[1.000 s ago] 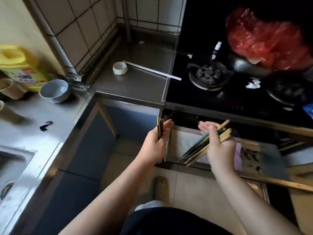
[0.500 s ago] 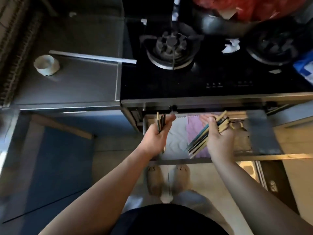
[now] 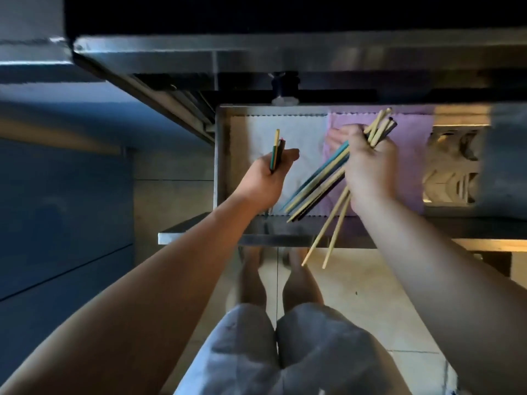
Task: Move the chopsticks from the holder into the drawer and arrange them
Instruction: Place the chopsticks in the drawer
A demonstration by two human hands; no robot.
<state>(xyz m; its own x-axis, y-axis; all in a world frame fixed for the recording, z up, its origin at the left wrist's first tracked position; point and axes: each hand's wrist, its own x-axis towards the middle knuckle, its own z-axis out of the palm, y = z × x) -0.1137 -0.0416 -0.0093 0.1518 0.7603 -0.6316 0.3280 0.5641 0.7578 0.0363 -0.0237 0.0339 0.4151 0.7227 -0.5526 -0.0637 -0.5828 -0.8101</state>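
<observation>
The chopsticks (image 3: 315,182) are partly hidden within the right hand (image 3: 370,169); items (image 3: 450,172) at the right end of the drawer (image 3: 220,166) are blurred, unidentifiable.

A home kitchen: a pulled-out stainless steel drawer (image 3: 220,166), lined with a white cloth (image 3: 302,132) and a purple cloth (image 3: 413,149), sits under a steel-edged desk (image 3: 285,52). Mixed bamboo and dark chopsticks (image 3: 313,178) are held over it, with blue cabinet doors (image 3: 57,209) alongside and beige floor tiles (image 3: 370,295) below.
</observation>
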